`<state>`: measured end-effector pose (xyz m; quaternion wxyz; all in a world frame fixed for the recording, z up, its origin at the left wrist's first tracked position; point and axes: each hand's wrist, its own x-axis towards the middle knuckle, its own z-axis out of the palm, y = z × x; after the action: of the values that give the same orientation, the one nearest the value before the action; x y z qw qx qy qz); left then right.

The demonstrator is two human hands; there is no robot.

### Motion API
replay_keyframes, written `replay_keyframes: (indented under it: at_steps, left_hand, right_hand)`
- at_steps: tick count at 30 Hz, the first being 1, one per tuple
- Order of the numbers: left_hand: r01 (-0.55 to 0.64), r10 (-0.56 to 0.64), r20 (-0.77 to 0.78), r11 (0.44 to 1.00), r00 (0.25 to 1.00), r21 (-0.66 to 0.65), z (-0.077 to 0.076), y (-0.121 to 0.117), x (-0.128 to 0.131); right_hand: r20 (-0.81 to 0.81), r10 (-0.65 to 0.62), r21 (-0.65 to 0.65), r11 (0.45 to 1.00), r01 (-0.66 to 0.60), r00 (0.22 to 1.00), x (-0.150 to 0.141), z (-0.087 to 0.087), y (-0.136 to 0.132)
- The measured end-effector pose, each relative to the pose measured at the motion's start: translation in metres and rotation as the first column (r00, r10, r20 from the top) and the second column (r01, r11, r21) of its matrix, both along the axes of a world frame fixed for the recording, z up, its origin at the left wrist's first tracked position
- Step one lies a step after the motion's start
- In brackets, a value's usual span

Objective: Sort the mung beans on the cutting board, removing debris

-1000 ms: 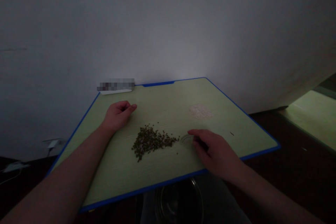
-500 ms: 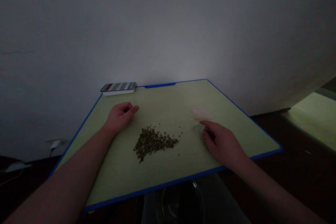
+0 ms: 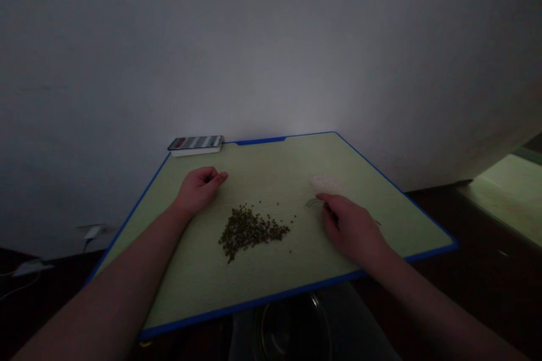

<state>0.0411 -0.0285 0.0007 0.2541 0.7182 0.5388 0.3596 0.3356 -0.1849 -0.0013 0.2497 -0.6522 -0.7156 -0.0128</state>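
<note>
My right hand (image 3: 353, 228) is closed round a thin utensil (image 3: 314, 203) with fine curved lines at its front, fork-like in outline. A dark tip shows behind the knuckles, perhaps its other end; the grip hides the middle. Just beyond my fingertips lies a small heap of white grains (image 3: 326, 183), like rice. Over on the left, my left hand (image 3: 200, 189) rests on the board as a loose fist, thumb outward, with nothing visible in it. Between the hands, nearer to me, small dark greenish-brown beans or seeds (image 3: 249, 231) are spread in a pile, a few lying loose around it.
The pale board (image 3: 203, 287) has a blue rim and stands against a wall. A phone (image 3: 197, 142) lies on a white box at its far left corner. Below the near edge, a round glass bowl (image 3: 292, 327) sits by my lap. A plug (image 3: 93, 231) is at the wall.
My right hand has moved slightly left and tipped, so the utensil's front shows more clearly and a dark tip appears behind the hand. The view shifted a little; my left hand stays put.
</note>
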Motion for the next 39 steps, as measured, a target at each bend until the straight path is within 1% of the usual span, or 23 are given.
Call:
replay_keyframes:
  at_steps: [2, 4, 6, 8, 9, 11, 14, 16, 18, 19, 21, 24, 29, 32, 35, 37, 39]
  left_hand:
    - [0.0, 0.0, -0.009, 1.0, 1.0, 0.005, 0.0, 0.0, 0.0]
    - [-0.001, 0.001, -0.016, 1.0, 1.0, 0.015, 0.0, 0.0, 0.0]
    - [0.001, -0.001, -0.019, 1.0, 1.0, 0.019, 0.0, 0.0, 0.001]
    - [-0.001, 0.001, -0.015, 1.0, 1.0, 0.022, 0.001, 0.0, 0.001]
    - [-0.002, 0.002, -0.012, 1.0, 1.0, 0.024, 0.0, 0.0, 0.001]
    - [-0.005, 0.006, -0.012, 1.0, 1.0, 0.029, 0.0, 0.0, 0.001]
    - [-0.01, 0.011, -0.026, 0.999, 1.0, 0.036, 0.0, 0.0, 0.001]
    - [-0.007, 0.008, -0.028, 1.0, 1.0, 0.028, 0.0, 0.0, 0.001]
    - [-0.002, 0.002, -0.021, 1.0, 1.0, 0.024, 0.0, 0.0, 0.001]
    - [0.001, -0.001, -0.019, 1.0, 1.0, 0.025, 0.0, 0.0, 0.0]
    - [0.004, -0.004, -0.018, 0.999, 1.0, 0.034, 0.0, 0.0, 0.0]
    - [0.006, -0.006, -0.016, 0.999, 1.0, 0.034, 0.0, 0.0, 0.0]
    - [0.006, -0.006, -0.006, 0.999, 1.0, 0.031, 0.001, 0.0, 0.0]
    - [0.014, -0.014, -0.004, 1.0, 1.0, 0.026, 0.001, 0.0, -0.001]
    - [0.024, -0.024, 0.005, 0.999, 1.0, 0.023, 0.001, 0.0, -0.001]
    - [0.03, -0.03, 0.016, 0.999, 0.999, 0.017, 0.001, -0.001, -0.001]
    - [0.032, -0.032, 0.011, 0.999, 0.999, 0.018, 0.001, -0.001, 0.0]
  right_hand:
    - [0.03, -0.035, 0.01, 0.999, 0.034, 0.999, 0.006, 0.001, 0.005]
    - [0.021, -0.023, 0.021, 1.0, 0.022, 1.0, 0.008, 0.002, 0.008]
    - [-0.013, 0.044, 0.02, 0.999, -0.043, 0.999, 0.005, 0.003, 0.007]
    - [-0.033, 0.117, -0.005, 0.993, -0.117, 0.993, 0.0, 0.004, 0.006]
    - [-0.032, 0.134, -0.02, 0.991, -0.135, 0.99, -0.003, 0.004, 0.006]
    - [-0.01, 0.111, -0.043, 0.993, -0.111, 0.994, -0.005, 0.005, 0.01]
    - [0.036, 0.015, -0.059, 0.998, -0.013, 0.999, -0.003, 0.009, 0.021]
    - [0.049, 0.002, -0.07, 0.998, 0.002, 0.999, -0.002, 0.015, 0.031]
    - [0.03, 0.062, -0.076, 0.995, -0.06, 0.998, -0.006, 0.022, 0.042]
    - [0.012, 0.13, -0.088, 0.988, -0.129, 0.991, -0.01, 0.026, 0.048]
    - [-0.02, 0.249, -0.118, 0.961, -0.25, 0.968, -0.023, 0.033, 0.06]
    - [0.026, 0.402, -0.229, 0.894, -0.385, 0.915, -0.047, 0.042, 0.083]
    - [0.031, 0.498, -0.304, 0.831, -0.467, 0.867, -0.085, 0.052, 0.127]
    - [0.039, 0.564, -0.39, 0.769, -0.507, 0.825, -0.101, 0.054, 0.147]
    - [0.032, 0.635, -0.456, 0.697, -0.554, 0.772, -0.108, 0.052, 0.155]
    - [0.024, 0.671, -0.484, 0.656, -0.579, 0.741, -0.107, 0.05, 0.155]
    - [0.018, 0.696, -0.499, 0.629, -0.596, 0.718, -0.101, 0.047, 0.151]
